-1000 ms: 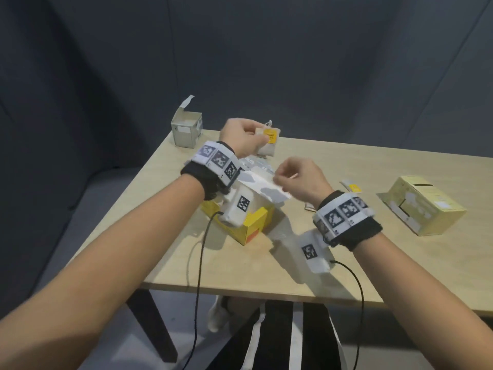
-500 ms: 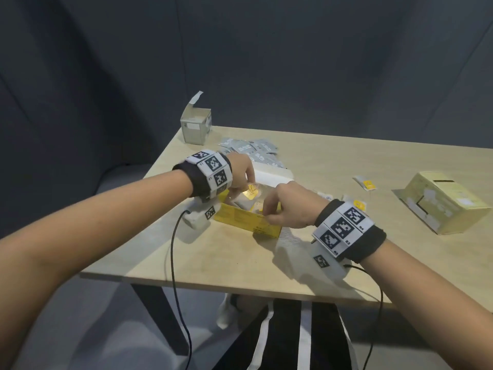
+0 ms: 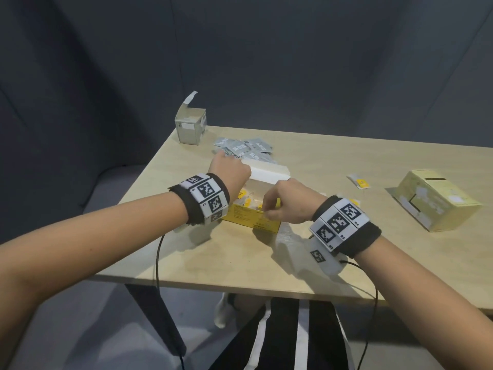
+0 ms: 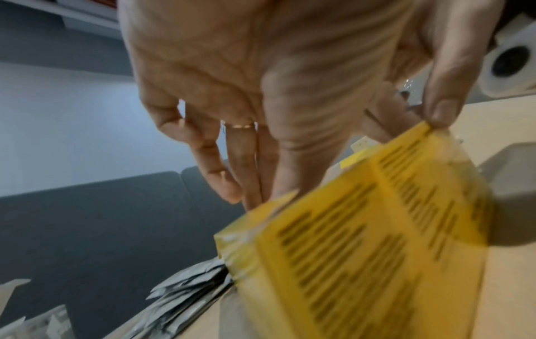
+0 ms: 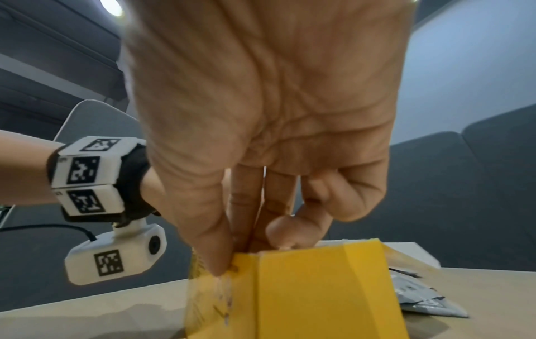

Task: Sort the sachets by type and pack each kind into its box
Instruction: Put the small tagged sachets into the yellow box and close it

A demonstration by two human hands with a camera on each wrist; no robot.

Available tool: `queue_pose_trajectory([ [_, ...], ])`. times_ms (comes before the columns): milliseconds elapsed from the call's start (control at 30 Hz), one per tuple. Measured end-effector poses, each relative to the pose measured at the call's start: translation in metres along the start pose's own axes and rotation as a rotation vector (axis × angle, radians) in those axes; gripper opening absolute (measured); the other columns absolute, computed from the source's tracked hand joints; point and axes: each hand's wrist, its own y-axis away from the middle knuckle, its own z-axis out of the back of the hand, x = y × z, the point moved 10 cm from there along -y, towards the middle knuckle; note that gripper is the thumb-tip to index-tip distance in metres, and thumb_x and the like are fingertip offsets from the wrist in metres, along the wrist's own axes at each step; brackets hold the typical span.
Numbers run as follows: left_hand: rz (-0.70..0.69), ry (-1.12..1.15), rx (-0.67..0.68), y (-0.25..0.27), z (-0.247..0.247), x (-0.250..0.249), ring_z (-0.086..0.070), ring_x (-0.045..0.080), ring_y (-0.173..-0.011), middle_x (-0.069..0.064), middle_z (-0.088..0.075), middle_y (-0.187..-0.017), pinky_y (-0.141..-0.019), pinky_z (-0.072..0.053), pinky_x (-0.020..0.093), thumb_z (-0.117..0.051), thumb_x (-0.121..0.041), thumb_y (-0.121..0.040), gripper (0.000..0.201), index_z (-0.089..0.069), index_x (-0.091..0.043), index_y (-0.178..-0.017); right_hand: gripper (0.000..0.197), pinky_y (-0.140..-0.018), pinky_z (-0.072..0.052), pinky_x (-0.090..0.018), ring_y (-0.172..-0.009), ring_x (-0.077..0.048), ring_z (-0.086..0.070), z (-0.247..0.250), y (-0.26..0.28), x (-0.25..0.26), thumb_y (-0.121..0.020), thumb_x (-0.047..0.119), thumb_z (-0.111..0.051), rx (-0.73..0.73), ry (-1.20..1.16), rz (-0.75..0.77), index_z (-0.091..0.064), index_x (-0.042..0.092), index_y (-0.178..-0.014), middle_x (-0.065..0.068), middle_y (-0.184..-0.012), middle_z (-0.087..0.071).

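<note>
An open yellow box stands near the table's front, its white lid flap folded back. Yellow-and-white sachets lie inside it. My right hand pinches the box's near right wall, thumb outside and fingers inside, as the right wrist view shows. My left hand is over the box's far left end. In the left wrist view its fingers run fairly straight down behind the box wall, tips hidden. A heap of grey sachets lies just beyond the box.
A small grey box with its flap up stands at the table's far left corner. A pale yellow box lies on its side at the right. One loose yellow-and-white sachet lies between the boxes. The table's front edge is close to me.
My left hand brought a yellow sachet down from above into the yellow box and now holds none. My right hand dropped to the box and took hold of its near wall.
</note>
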Motion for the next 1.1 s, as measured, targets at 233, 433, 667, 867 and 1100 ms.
queue_pose_trajectory([
  [233,-0.072,0.246,0.200,0.005,-0.024,-0.002,-0.059,0.016,-0.101,-0.009,-0.068,-0.104,-0.098,-0.035,0.037,-0.048,-0.025,-0.091,0.023,-0.068,-0.028,-0.101,0.012,-0.058,-0.036,-0.007,-0.061,0.006,-0.048,0.002,0.000,-0.001,-0.083,0.021,-0.065,-0.009,-0.029,0.033,-0.073,0.020,-0.092,0.008,-0.087,-0.069],
  [433,-0.073,0.514,0.012,-0.010,0.029,0.002,-0.062,0.018,-0.102,-0.006,-0.067,-0.111,-0.089,-0.051,0.036,-0.051,-0.018,-0.088,0.027,-0.068,-0.030,-0.105,0.019,-0.060,-0.046,-0.008,-0.055,0.004,-0.060,0.052,0.007,-0.056,-0.084,0.006,-0.060,-0.172,-0.281,-0.063,-0.067,0.020,-0.095,0.006,-0.093,-0.069],
  [667,-0.314,0.552,0.013,-0.058,0.071,-0.083,-0.063,0.020,-0.100,-0.001,-0.068,-0.109,-0.087,-0.052,0.032,-0.059,-0.018,-0.084,0.024,-0.069,-0.022,-0.106,0.031,-0.083,-0.045,-0.025,-0.100,-0.023,-0.064,0.078,0.015,-0.206,-0.085,0.001,-0.052,-0.066,0.203,-0.461,-0.069,0.013,-0.109,-0.006,-0.108,-0.068],
  [867,-0.459,0.415,0.265,-0.092,0.037,-0.158,-0.061,0.026,-0.094,0.006,-0.064,-0.099,-0.086,-0.051,0.034,-0.070,-0.026,-0.081,0.031,-0.067,-0.012,-0.109,0.062,-0.099,-0.043,-0.034,-0.127,-0.026,-0.047,0.035,0.015,-0.267,-0.085,-0.001,-0.054,0.228,0.367,-0.529,-0.044,0.026,-0.139,-0.003,-0.145,-0.044],
  [1100,-0.433,0.396,0.163,-0.129,0.043,-0.168,-0.052,0.022,-0.112,0.011,-0.049,-0.140,-0.055,-0.026,0.010,-0.051,-0.010,-0.095,0.041,-0.049,-0.008,-0.136,0.040,-0.078,-0.050,-0.031,-0.103,-0.031,-0.061,0.038,0.014,-0.275,-0.078,-0.004,-0.064,0.126,0.294,-0.594,-0.064,0.011,-0.116,-0.011,-0.125,-0.057],
])
